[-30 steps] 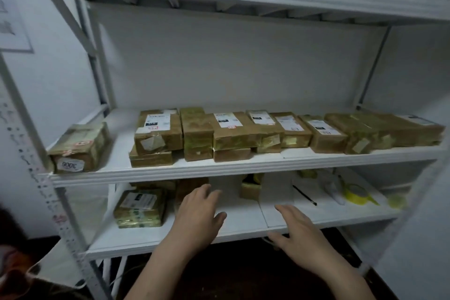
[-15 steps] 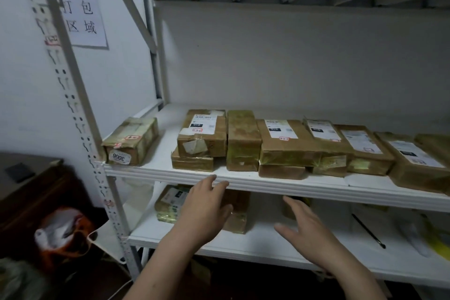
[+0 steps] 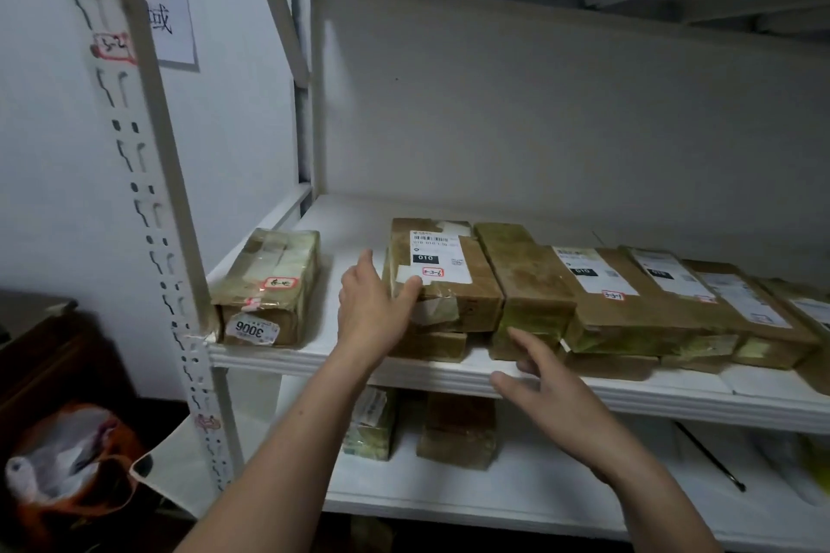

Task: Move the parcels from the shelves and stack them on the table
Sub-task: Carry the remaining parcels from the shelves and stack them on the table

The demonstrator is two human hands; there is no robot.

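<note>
Several brown taped parcels lie in a row on the middle shelf point(image 3: 314, 358). The labelled parcel point(image 3: 449, 278) marked 010 sits on top of a flatter parcel point(image 3: 433, 346). My left hand point(image 3: 370, 314) touches its left side with straight fingers, thumb on the near top corner. A plain brown parcel point(image 3: 523, 278) lies just right of it. My right hand point(image 3: 554, 391) hovers open in front of that plain parcel, fingertips near its front face. A separate parcel point(image 3: 269, 287) tagged 3006 lies at the shelf's left end.
More labelled parcels point(image 3: 637, 301) run off to the right. Two parcels point(image 3: 458, 431) and a pen point(image 3: 709, 458) lie on the lower shelf. The slotted upright post point(image 3: 152, 175) stands at left, with an orange bag point(image 3: 67, 467) and dark furniture point(image 3: 40, 355) below it.
The view moved closer and to the left. Both hands rose from the lower shelf level to the middle shelf; the left hand reached the labelled parcel.
</note>
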